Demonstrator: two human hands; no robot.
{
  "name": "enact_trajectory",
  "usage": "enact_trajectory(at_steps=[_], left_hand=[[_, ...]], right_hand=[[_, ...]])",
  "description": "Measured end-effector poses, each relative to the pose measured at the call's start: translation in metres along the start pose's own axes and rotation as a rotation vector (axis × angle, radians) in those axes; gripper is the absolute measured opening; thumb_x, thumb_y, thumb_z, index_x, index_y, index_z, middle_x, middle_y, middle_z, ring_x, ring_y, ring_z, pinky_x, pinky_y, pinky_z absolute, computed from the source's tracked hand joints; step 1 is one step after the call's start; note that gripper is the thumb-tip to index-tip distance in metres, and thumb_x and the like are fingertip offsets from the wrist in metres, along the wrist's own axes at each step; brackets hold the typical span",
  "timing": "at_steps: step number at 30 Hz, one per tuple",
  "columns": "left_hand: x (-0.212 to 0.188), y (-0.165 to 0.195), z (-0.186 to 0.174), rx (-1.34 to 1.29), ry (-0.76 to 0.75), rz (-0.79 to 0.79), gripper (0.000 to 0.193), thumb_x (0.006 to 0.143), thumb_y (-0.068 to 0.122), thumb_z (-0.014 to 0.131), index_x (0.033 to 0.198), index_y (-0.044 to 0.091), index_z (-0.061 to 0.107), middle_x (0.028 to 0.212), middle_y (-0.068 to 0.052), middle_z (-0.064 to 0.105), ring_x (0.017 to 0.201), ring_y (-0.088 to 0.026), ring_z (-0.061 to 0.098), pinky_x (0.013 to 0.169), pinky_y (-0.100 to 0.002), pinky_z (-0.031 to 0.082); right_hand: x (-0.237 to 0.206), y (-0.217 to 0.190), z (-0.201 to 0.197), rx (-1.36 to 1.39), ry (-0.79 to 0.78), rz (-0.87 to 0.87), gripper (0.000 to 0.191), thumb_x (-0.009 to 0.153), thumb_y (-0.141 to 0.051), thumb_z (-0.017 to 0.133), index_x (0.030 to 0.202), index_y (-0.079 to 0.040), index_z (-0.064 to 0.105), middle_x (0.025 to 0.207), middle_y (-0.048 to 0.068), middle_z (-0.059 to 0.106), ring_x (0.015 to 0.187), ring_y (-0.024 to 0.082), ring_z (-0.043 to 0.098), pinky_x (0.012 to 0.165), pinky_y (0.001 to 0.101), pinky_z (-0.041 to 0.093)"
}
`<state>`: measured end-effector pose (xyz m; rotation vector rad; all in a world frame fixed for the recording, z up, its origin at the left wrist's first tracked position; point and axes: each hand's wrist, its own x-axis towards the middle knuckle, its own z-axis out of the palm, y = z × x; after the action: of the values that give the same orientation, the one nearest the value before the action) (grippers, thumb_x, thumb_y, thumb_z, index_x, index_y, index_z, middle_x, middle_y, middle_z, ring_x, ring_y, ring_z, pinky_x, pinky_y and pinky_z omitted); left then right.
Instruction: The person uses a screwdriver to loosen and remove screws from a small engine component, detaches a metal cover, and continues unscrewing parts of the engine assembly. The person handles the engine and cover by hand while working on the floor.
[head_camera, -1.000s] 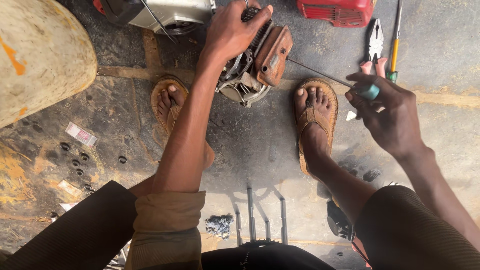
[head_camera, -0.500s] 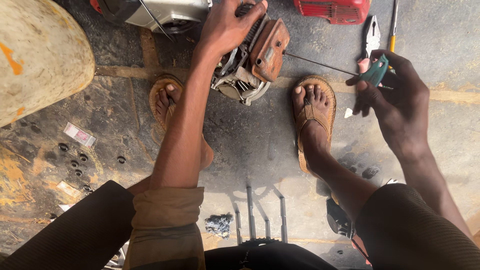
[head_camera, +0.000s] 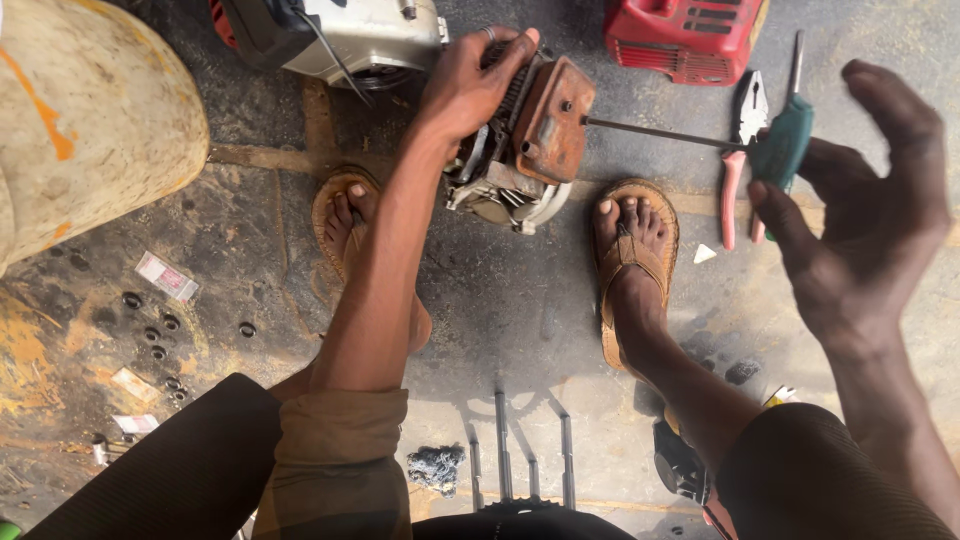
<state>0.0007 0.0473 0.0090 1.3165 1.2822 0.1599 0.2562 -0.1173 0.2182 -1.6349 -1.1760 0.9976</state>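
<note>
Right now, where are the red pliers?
In the head view, the red-handled pliers lie on the ground at upper right, just behind the green screwdriver handle in the right hand, below the red machine cover.

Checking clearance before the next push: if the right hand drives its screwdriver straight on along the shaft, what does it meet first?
The right hand aims the screwdriver left; its tip already seems to touch the rusty engine cover, held by the left hand. Depth is unclear.
</note>
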Motion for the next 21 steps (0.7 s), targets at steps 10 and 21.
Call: enact_trajectory(at_steps=[10,21], left_hand=[[-0.020,-0.020,0.061,-0.292,0.034,0.016,0.048,0.104,0.039,0.044,0.143,0.015,0.057,0.085,-0.003,0.070,0.058,-0.017,0.065,0.048,-0.037,0.054],[-0.056,-0.023,0.041,-0.695,0.318,-0.048,0.050,0.091,0.054,0.066,0.113,0.010,0.077,0.081,-0.006,0.070,0.058,-0.016,0.065,0.045,-0.035,0.055]], right_hand=[[0.013,-0.033,-0.006,-0.411,-0.155,-0.029,0.043,0.102,0.017,0.064,0.141,0.006,0.049,0.138,0.020,0.056,0.126,0.028,0.062,0.115,0.0381,0.051],[0.036,-0.096,0.066,-0.747,-0.377,-0.583,0.031,0.075,0.004,0.087,0.103,-0.008,0.081,0.116,0.013,0.056,0.103,0.030,0.061,0.077,0.0408,0.053]])
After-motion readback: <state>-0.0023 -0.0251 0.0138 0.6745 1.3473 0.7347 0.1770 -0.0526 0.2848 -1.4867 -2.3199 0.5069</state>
